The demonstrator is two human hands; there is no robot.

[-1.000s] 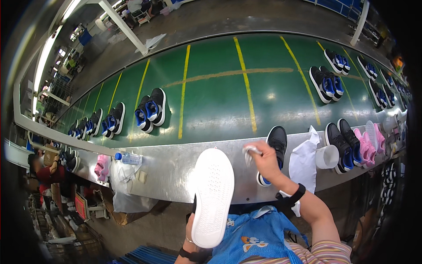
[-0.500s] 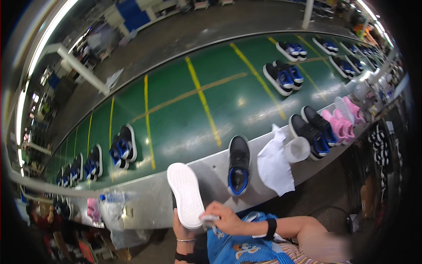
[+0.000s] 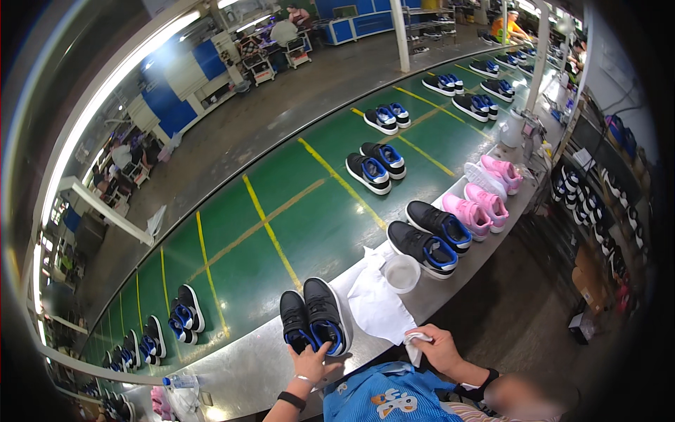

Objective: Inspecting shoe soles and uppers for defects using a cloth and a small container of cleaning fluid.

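A pair of black sneakers with blue linings stands side by side at the metal ledge's edge: the left shoe [image 3: 294, 318] and the right shoe [image 3: 325, 309], heels toward me. My left hand [image 3: 309, 364] is at their heels, fingers spread, fingertips touching the backs of the shoes. To the right, my right hand [image 3: 437, 352] pinches a small white cloth [image 3: 415, 343] beside the ledge. Close to it, a larger white cloth [image 3: 376, 299] lies on the ledge with a translucent white cup [image 3: 402, 273] at its right edge.
Another black pair [image 3: 422, 246] and pink shoes [image 3: 477, 211] stand farther right on the ledge. A green conveyor belt [image 3: 271, 204] with yellow lines carries several black-and-blue pairs. A plastic bottle [image 3: 181, 381] lies at lower left. Shoe racks [image 3: 605, 190] stand at right; people work far off.
The shoe held sole-up in my left hand is now upright beside its mate. My right hand has moved right, away from the shoe, with the small cloth. The view has shifted right.
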